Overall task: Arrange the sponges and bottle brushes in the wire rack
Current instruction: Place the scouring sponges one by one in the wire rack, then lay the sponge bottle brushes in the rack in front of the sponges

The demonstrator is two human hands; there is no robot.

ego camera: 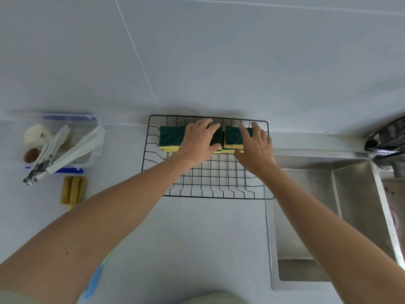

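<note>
Pale tabletop [197,227] carries a wire rack [153,137] with green sponges [169,137] along its far side. Left hand [198,142] and right hand [255,148] press them, fingers straight. Brushes [50,150] sit in a tub [92,150] far left.

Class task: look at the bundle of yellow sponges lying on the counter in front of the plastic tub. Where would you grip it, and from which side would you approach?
Grip the yellow sponge bundle across its long side faces near the middle, coming down from above. It lies flat on the counter, its long axis running away from the person, with bare counter along both long sides, so fingers and thumb probably fit either side. The plastic tub sits close beyond its far end.
</note>
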